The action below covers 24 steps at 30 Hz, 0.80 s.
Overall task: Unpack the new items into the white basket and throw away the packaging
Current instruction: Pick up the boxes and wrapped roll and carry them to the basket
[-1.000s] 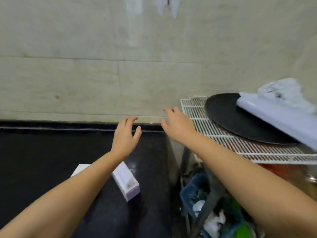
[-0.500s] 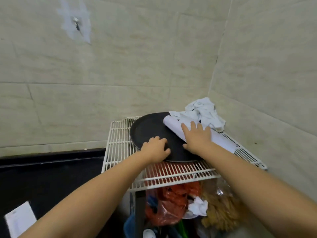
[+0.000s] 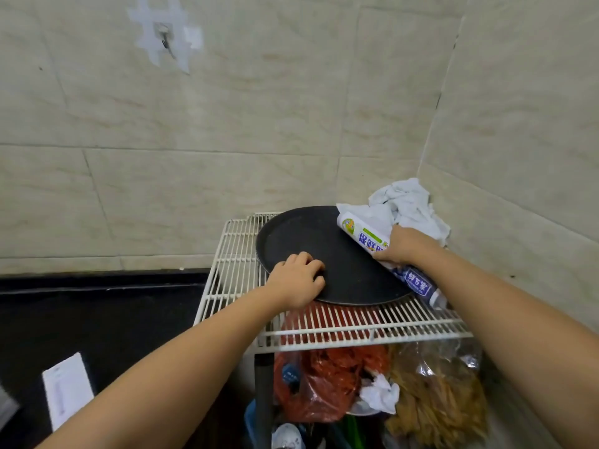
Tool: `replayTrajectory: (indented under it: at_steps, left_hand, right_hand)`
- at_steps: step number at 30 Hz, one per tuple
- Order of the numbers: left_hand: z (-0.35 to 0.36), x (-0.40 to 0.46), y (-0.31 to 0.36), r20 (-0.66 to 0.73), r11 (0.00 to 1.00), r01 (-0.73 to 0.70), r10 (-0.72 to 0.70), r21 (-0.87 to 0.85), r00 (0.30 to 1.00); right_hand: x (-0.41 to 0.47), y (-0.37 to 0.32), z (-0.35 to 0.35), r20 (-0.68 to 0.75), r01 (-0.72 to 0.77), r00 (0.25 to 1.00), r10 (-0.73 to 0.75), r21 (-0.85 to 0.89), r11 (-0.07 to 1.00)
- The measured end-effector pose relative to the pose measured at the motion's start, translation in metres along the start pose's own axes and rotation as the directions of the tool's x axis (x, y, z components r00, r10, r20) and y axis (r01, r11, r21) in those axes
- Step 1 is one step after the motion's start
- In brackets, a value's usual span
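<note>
- Right hand (image 3: 400, 249) wraps a printed roll (image 3: 369, 239) lying across the black round tray (image 3: 311, 241) on the white wire shelf (image 3: 324, 332); grip closed, probably to lift it clear.
- Left hand (image 3: 298, 280) curls over the tray's near rim, pinning or gripping it (likely steadying).
- White box (image 3: 66, 388), flat, faint printing, lies on the dark counter (image 3: 97, 312) well left of both hands, untouched.
- White basket not in view.

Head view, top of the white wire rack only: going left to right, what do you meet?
Bare wire rack → left hand gripping the near rim of the black round tray → printed roll held by the right hand → crumpled white cloth in the corner.
</note>
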<state>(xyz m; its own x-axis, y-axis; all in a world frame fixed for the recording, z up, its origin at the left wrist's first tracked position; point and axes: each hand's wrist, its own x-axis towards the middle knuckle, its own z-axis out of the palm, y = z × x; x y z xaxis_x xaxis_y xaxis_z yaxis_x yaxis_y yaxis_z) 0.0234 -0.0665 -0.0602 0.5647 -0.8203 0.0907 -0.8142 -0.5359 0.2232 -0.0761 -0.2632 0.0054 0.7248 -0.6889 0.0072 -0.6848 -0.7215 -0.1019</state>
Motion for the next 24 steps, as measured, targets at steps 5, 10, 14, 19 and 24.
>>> replayTrajectory:
  at_steps: [5,10,14,19,24]
  left_hand:
    - [-0.001,-0.001,-0.001,0.028,1.000,-0.013,0.013,-0.005,1.000]
    - [-0.027,-0.023,-0.008,0.152,0.996,-0.084,0.082,0.011,0.985]
    - [-0.056,-0.075,-0.062,-0.115,0.993,-0.112,0.105,-0.048,0.988]
    - [-0.072,-0.155,-0.177,-0.223,0.970,0.139,-0.183,-0.200,0.958]
    - [-0.025,-0.226,-0.271,-0.112,0.855,0.433,-0.478,-0.286,0.871]
  right_hand:
    - [-0.013,-0.014,-0.015,-0.049,0.028,0.998,-0.026,0.028,0.999]
    - [-0.040,-0.076,-0.051,-0.189,0.136,0.976,-0.107,0.146,0.980]
    - [-0.074,-0.155,-0.070,-0.255,0.276,0.944,-0.211,0.257,0.926]
    - [-0.122,-0.264,-0.055,-0.225,0.417,0.909,-0.352,0.505,0.755]
    - [-0.156,-0.341,0.000,-0.143,0.432,0.888,-0.437,0.585,0.686]
